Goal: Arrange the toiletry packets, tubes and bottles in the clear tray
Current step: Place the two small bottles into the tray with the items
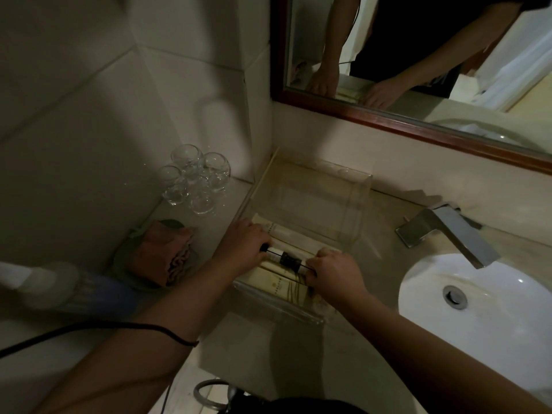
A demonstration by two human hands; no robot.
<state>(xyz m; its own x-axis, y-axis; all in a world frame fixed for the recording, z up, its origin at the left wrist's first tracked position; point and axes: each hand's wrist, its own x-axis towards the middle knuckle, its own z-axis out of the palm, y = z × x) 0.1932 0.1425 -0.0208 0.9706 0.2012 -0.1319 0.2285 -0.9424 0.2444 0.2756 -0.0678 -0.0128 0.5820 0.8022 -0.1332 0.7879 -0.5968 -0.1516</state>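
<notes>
A clear tray [355,201] stands on the counter against the wall, left of the sink. Cream toiletry packets [268,279] lie flat in its near half; its far half is bare. My left hand [243,245] and my right hand [331,271] reach into the tray and together hold a white packet with a black band [288,258] by its two ends, just above the cream packets. More cream tubes or packets [283,231] lie behind it. Which items are tubes is hard to tell in the dim light.
Three clear glasses [194,177] stand at the back left corner. A folded pink towel [162,252] lies left of the tray. A metal faucet [448,231] and white basin [478,294] are to the right. A mirror [418,55] hangs above. A black cable [89,330] crosses my left forearm.
</notes>
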